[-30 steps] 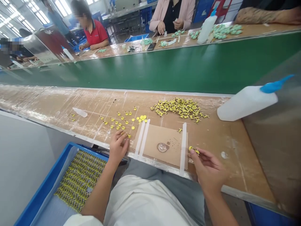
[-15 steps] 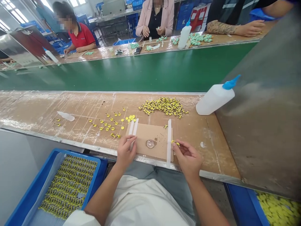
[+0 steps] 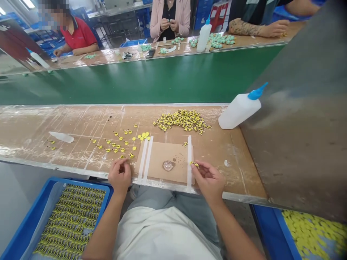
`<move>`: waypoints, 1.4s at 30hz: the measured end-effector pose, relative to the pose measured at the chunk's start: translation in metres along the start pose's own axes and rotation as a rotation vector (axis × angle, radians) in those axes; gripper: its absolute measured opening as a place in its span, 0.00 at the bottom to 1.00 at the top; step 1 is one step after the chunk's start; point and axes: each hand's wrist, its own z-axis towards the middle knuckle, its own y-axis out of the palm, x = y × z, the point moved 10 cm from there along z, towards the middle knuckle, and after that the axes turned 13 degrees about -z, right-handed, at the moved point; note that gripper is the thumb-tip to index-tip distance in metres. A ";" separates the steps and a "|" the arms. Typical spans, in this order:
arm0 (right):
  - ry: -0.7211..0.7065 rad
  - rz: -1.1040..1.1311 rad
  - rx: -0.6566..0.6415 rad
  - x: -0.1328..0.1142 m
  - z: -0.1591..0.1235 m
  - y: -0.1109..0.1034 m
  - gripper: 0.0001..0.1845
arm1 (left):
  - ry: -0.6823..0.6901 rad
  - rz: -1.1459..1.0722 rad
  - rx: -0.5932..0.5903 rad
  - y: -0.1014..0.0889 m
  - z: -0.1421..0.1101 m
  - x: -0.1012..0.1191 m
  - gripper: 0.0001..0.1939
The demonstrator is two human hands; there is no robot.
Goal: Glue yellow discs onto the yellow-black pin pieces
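Note:
My right hand point(image 3: 210, 182) pinches a small yellow-and-black piece point(image 3: 195, 164) between thumb and fingertips, just right of the cardboard sheet point(image 3: 158, 153). At the sheet's left, my left hand point(image 3: 120, 177) has its fingers curled by a few yellow-and-black pieces point(image 3: 131, 155) near the table's front; whether it grips one is hidden. A small round clear dish point(image 3: 168, 165) rests on the cardboard, between white strips point(image 3: 189, 162). Another small yellow-and-black piece point(image 3: 185, 144) lies near the sheet's top right corner. Plain yellow discs point(image 3: 143, 135) lie behind its top left corner.
A heap of yellow-and-black pieces point(image 3: 184, 120) lies at the back. A white bottle with blue nozzle point(image 3: 238, 112) leans by the metal panel point(image 3: 303, 119). Blue trays point(image 3: 51, 180) of pieces flank me below. Across the green belt point(image 3: 151, 79), several people sit at another bench.
My left hand has moved left, from the cardboard's left edge to the yellow-and-black pieces. My right hand keeps its pinch on the small piece. The view has shifted slightly.

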 end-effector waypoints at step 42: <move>0.416 0.242 -0.330 -0.025 -0.064 0.056 0.08 | -0.188 -0.908 -0.489 0.078 -0.066 0.098 0.20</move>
